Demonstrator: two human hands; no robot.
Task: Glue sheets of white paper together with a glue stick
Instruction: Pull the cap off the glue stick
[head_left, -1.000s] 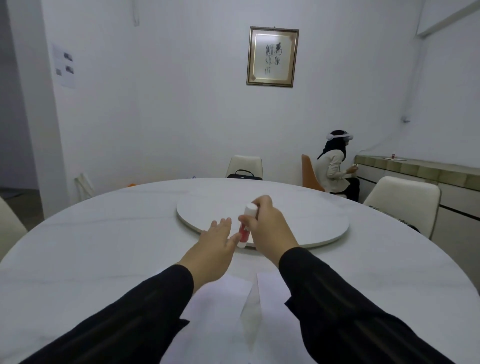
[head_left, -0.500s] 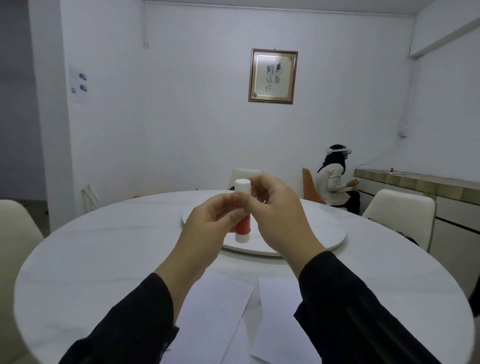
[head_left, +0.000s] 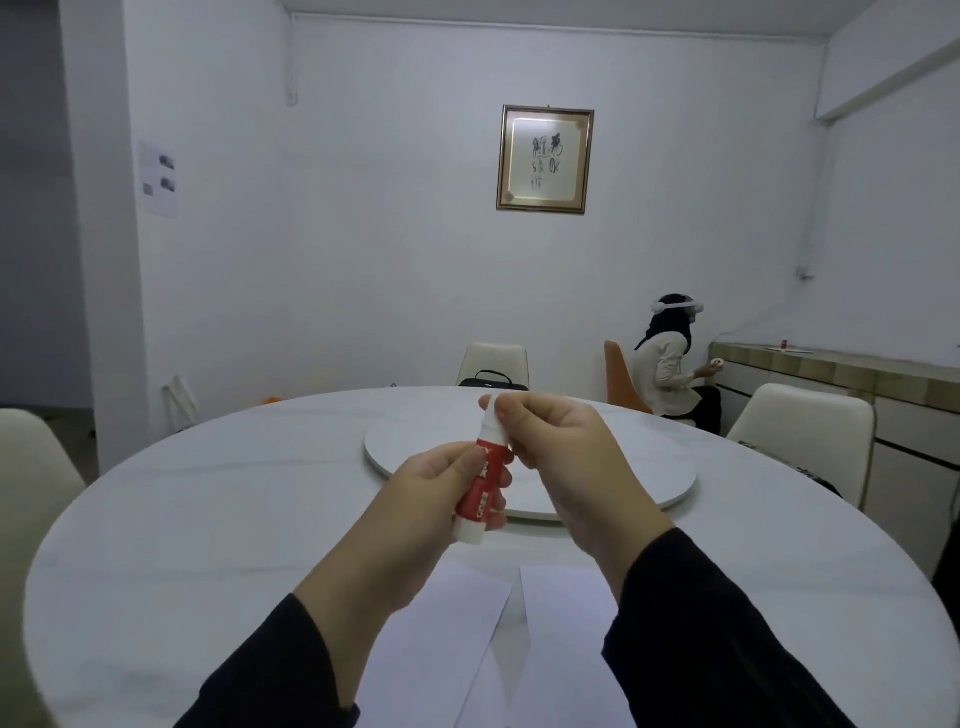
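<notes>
A red glue stick (head_left: 482, 486) with white ends is held up in front of me, tilted, above the round table. My left hand (head_left: 431, 514) grips its red body from the left. My right hand (head_left: 566, 457) pinches the white cap (head_left: 491, 418) at the top. Two sheets of white paper lie side by side on the table near me: the left sheet (head_left: 441, 639) and the right sheet (head_left: 566, 644), partly hidden by my black sleeves.
A round white marble table (head_left: 208, 519) carries a lazy Susan (head_left: 644, 473) at its middle. Cream chairs stand at the left (head_left: 31, 467), far side (head_left: 496, 361) and right (head_left: 805, 431). A seated person (head_left: 672, 358) faces a sideboard (head_left: 857, 374) at the right wall.
The glue stick was lifted from the lazy Susan toward me. My left hand took hold of its red body, and my right hand shifted up to the cap.
</notes>
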